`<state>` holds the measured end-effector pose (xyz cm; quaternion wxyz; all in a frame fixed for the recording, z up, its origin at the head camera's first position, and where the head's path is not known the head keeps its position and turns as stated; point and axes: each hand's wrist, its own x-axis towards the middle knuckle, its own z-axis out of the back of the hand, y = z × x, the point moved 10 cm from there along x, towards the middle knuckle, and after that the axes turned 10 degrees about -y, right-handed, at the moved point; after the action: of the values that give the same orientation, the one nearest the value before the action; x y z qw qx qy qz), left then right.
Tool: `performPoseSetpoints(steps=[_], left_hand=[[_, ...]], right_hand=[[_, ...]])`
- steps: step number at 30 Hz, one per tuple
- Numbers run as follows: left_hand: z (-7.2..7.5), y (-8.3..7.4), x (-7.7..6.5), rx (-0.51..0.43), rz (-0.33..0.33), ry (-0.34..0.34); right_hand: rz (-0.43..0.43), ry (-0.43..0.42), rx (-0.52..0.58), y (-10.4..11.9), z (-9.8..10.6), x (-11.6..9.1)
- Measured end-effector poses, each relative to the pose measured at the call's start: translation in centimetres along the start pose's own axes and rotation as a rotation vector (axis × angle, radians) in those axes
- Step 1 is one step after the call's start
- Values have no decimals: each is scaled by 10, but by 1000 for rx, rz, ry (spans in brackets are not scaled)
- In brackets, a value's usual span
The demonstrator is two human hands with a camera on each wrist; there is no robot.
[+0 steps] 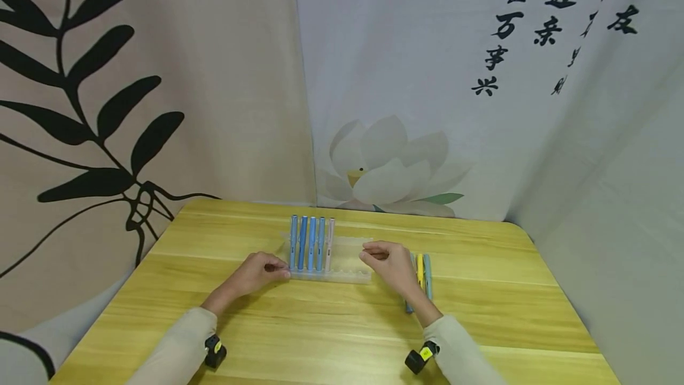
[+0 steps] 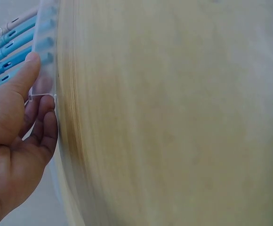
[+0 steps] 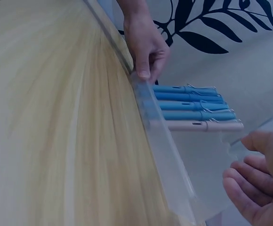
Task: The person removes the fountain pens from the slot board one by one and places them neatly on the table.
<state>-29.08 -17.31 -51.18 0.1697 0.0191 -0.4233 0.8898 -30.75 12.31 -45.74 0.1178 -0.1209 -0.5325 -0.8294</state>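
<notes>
A clear plastic pen stand (image 1: 350,277) sits on the table, with a row of blue pens (image 1: 303,243) and one pale pink pen (image 1: 329,243) leaning in its left part. My left hand (image 1: 262,268) pinches the stand's front left corner between thumb and fingers; in the left wrist view the thumb (image 2: 26,77) lies over the clear edge. At the stand's right end is my right hand (image 1: 392,265), holding nothing. The right wrist view shows its thumb apart from its loosely bent fingers (image 3: 249,183), beside the bare part of the stand.
A yellow pen (image 1: 420,267) and blue-green pens (image 1: 428,275) lie on the wooden table (image 1: 320,331) by my right forearm, which partly hides them. Behind the table hangs a printed curtain (image 1: 240,106). Each wrist wears a small black camera.
</notes>
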Motion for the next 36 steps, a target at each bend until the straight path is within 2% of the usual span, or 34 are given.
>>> performPoseSetpoints(steps=[9, 16, 29, 36], left_hand=[[1, -1, 0, 3, -2, -5], [1, -2, 0, -2, 1, 0], [1, -3, -1, -10, -19, 1], [1, 1, -1, 8, -23, -13]], right_hand=[[-5, 73, 4, 4, -40, 2], [-22, 75, -3, 7, -60, 5], [-65, 67, 0, 4, -83, 9], [-44, 63, 0, 6, -87, 8]])
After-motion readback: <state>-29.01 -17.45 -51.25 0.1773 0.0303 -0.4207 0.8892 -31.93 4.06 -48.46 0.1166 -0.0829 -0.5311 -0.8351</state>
